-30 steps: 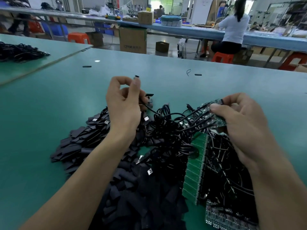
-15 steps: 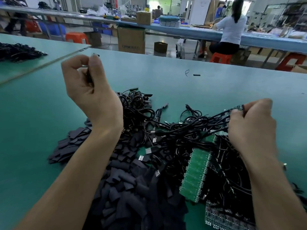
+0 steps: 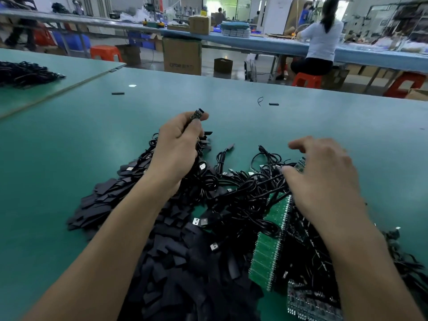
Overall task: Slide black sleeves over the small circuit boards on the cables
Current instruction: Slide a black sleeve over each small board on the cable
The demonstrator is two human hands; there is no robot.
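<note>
My left hand [image 3: 179, 144] grips a small circuit board on a cable [image 3: 196, 114], its dark tip sticking out above my thumb. My right hand [image 3: 324, 179] hovers with spread fingers over a tangle of black USB cables [image 3: 231, 188], its thumb touching a small green board [image 3: 300, 165]. A heap of flat black sleeves [image 3: 176, 262] lies under my left forearm. Green circuit board panels [image 3: 271, 239] lie among the cables under my right wrist.
The green table [image 3: 69, 170] carries two loose black sleeves far off [image 3: 117, 93] [image 3: 273, 104]. Another pile of cables [image 3: 25, 72] lies on the neighbouring table at the left. A seated person [image 3: 320, 42] works at a far bench, with cardboard boxes [image 3: 181, 55] and red stools on the floor.
My left hand came back down from the upper left to the pile's far edge, still holding its board. My right hand let go of the cable bundle and spread its fingers.
</note>
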